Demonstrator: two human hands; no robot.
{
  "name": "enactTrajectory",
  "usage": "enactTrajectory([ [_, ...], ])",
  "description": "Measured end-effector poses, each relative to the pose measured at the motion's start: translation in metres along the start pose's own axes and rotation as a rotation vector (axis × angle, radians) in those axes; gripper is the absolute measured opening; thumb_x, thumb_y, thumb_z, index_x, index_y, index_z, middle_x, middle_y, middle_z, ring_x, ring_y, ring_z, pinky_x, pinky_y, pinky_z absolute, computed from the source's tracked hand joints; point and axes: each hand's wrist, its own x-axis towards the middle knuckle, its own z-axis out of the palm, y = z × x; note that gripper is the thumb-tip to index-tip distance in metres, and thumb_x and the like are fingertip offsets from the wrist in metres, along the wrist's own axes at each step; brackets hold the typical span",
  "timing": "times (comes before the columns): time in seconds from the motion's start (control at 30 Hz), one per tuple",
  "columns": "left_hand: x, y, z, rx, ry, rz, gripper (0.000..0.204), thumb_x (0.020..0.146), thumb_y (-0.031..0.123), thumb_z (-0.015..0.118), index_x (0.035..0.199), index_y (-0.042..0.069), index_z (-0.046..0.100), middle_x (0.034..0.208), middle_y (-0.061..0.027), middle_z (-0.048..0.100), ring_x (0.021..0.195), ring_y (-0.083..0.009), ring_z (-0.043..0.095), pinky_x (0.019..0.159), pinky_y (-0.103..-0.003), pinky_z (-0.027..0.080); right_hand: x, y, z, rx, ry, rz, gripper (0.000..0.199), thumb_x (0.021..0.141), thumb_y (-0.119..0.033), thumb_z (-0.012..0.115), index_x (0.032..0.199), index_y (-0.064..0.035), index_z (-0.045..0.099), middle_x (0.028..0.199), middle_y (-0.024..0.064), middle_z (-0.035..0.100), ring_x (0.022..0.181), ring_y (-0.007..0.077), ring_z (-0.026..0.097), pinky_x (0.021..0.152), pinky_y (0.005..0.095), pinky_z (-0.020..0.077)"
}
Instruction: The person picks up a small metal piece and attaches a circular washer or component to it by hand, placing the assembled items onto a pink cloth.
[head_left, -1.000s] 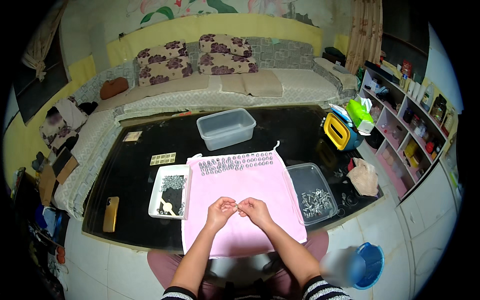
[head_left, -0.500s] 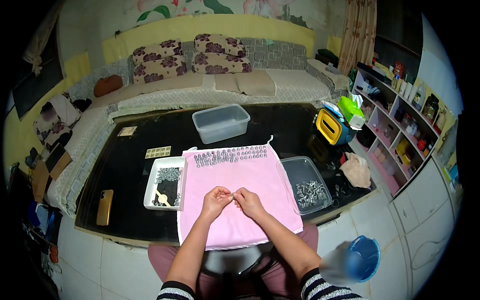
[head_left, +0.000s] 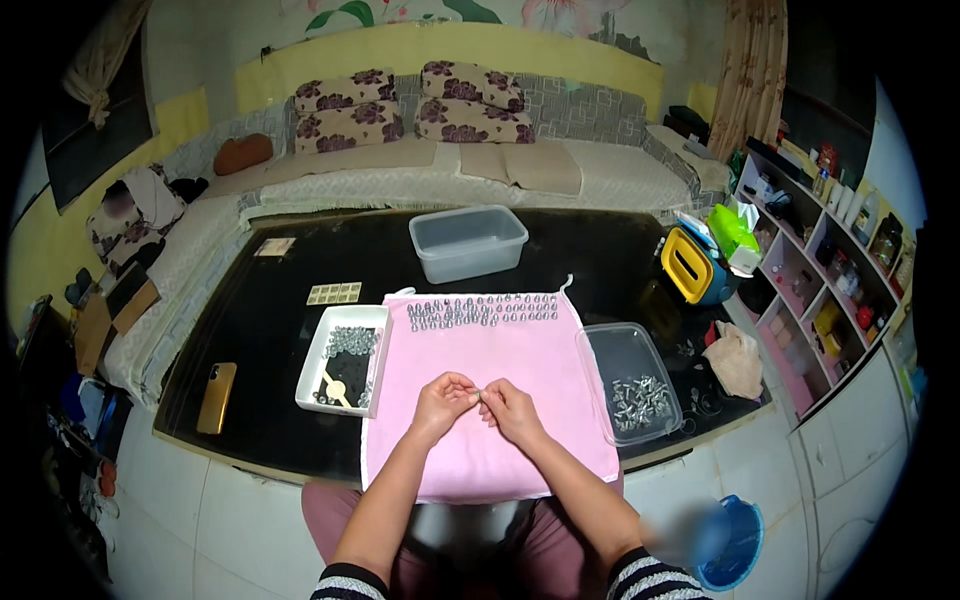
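Over the pink cloth (head_left: 460,350), my left hand (head_left: 444,408) and my right hand (head_left: 513,412) meet with fingertips pinched together. Between them is a small metal piece (head_left: 479,394), mostly covered by the fingers, so its exact kind is unclear. Farther up the cloth, several rows of small silvery metal pieces (head_left: 485,311) stand close together. Left of the cloth, a white tray (head_left: 303,365) has clear-grey and dark small parts in it, with a cream spoon-like scoop (head_left: 336,388). On the right, a transparent tray (head_left: 620,345) contains a heap of silvery metal fittings (head_left: 641,401).
A translucent plastic box (head_left: 468,257) stands at the table's far side. A gold phone (head_left: 217,398) lies at the left. To the right are a yellow-and-blue container (head_left: 690,268), a green tissue pack (head_left: 735,235) and a beige cloth (head_left: 735,360). A blue bucket (head_left: 733,545) is on the floor.
The whole view has shifted, so the table and its things appear farther right. Both hands stay pinched together over the cloth, with fingers slightly rearranged around the small metal piece.
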Motion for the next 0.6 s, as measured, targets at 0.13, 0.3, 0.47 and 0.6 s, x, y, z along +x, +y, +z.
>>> enactTrajectory([
  [0.13,0.001,-0.0024,-0.0019,0.02,0.009,-0.014,0.018,0.073,-0.005,0.061,0.089,0.0,0.052,0.082,-0.0058,0.056,0.077,-0.0107,0.056,0.072,-0.022,0.048,0.0027,0.0071,-0.0025,0.028,-0.02,-0.008,0.016,0.087,-0.016,0.049,0.083,-0.0013,0.049,0.063,0.0046,0.054,0.054,0.0094,0.052,0.048,0.0219,0.0448],
  [0.3,0.0045,-0.001,-0.0029,-0.017,-0.02,-0.01,0.017,0.073,-0.005,0.061,0.087,0.001,0.053,0.082,-0.0055,0.056,0.076,-0.0097,0.055,0.071,-0.021,0.047,0.004,0.0026,-0.0035,-0.045,-0.035,-0.027,0.017,0.088,-0.018,0.046,0.082,-0.0015,0.048,0.063,0.0048,0.054,0.054,0.0104,0.052,0.046,0.0232,0.0433],
  [0.47,0.006,0.0012,-0.0019,0.002,-0.03,-0.015,0.017,0.074,-0.005,0.06,0.087,0.001,0.053,0.081,-0.0057,0.057,0.076,-0.0097,0.056,0.072,-0.021,0.048,0.0058,0.0022,-0.0061,-0.063,-0.057,-0.023,0.018,0.088,-0.018,0.045,0.082,-0.0015,0.047,0.062,0.0051,0.053,0.053,0.0114,0.052,0.046,0.0243,0.0429],
  [0.6,0.0065,-0.0004,-0.0033,-0.019,-0.016,-0.038,0.016,0.074,-0.005,0.06,0.087,0.0,0.052,0.082,-0.0065,0.057,0.076,-0.01,0.056,0.072,-0.021,0.048,0.0041,0.0026,-0.0046,-0.1,-0.042,-0.068,0.018,0.088,-0.019,0.045,0.083,-0.0018,0.047,0.062,0.0054,0.053,0.053,0.012,0.052,0.046,0.0249,0.0429],
])
